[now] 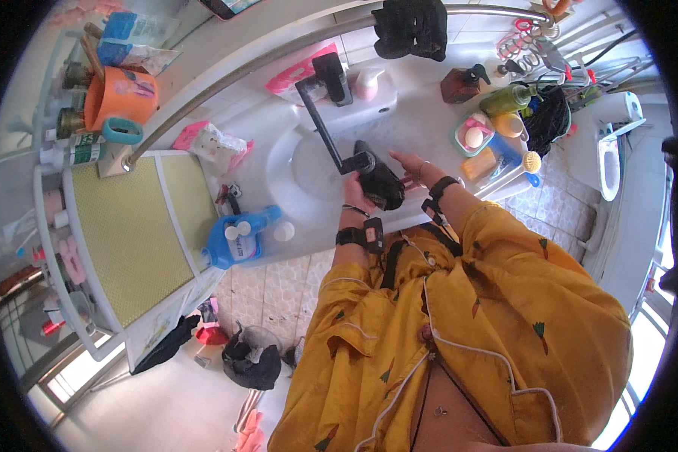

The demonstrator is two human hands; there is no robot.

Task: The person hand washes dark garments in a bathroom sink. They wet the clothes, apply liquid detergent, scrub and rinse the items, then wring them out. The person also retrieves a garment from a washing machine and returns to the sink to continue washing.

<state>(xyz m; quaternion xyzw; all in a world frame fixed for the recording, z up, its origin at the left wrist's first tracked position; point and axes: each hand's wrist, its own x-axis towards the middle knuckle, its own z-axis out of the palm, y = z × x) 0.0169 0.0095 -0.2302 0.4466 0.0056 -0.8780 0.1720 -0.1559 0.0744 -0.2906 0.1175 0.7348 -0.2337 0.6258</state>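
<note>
Over the white washbasin, a black shoe-shaped item is under the spout end of a black swivel-arm faucet. My left hand grips its left side, the fingers partly hidden. On the other side, my right hand has its fingers apart, with some fingertips by the dark item's edge; whether they touch it I cannot tell. Both wrists wear black straps with small devices. Whether water is running is unclear.
At the left stand a blue detergent bottle and a pink-and-white packet. To the right are a brown pump bottle, a green pump bottle, a soap dish and a long-handled brush. A black cloth hangs over the metal rail.
</note>
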